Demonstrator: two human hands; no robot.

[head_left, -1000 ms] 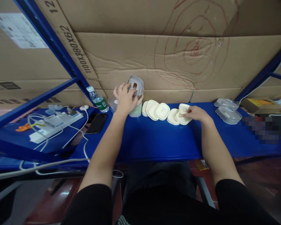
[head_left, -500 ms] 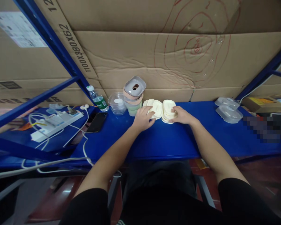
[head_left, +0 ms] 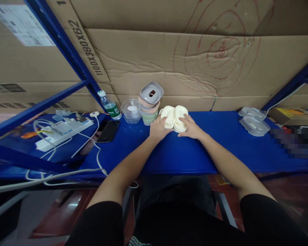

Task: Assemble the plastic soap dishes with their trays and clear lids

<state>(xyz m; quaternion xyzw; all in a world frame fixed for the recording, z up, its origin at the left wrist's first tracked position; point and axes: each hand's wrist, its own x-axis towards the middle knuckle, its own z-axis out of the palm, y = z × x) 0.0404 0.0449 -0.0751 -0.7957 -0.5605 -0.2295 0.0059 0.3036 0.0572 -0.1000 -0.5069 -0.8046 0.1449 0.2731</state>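
Observation:
Two stacks of cream-coloured lids lie side by side on the blue table (head_left: 184, 153), pressed against each other. My left hand (head_left: 159, 129) is curved round the left stack (head_left: 168, 114), with its thumb along the near edge. Around the right side of the right stack (head_left: 180, 118), my right hand (head_left: 191, 127) is wrapped with fingers over the top. Just beyond my left hand stands a pile of green, pink and grey containers (head_left: 149, 107), the top grey one with an oval opening.
Clear tubs (head_left: 131, 112), a water bottle (head_left: 110, 106), a black phone (head_left: 108, 131) and a white power strip (head_left: 64, 133) with cables are at the left. Clear plastic trays (head_left: 254, 123) lie at the right. Cardboard (head_left: 143, 51) stands behind.
My right hand has moved left with the right stack, which now touches the left stack. My left hand has closed in more around its stack. The view has shifted slightly.

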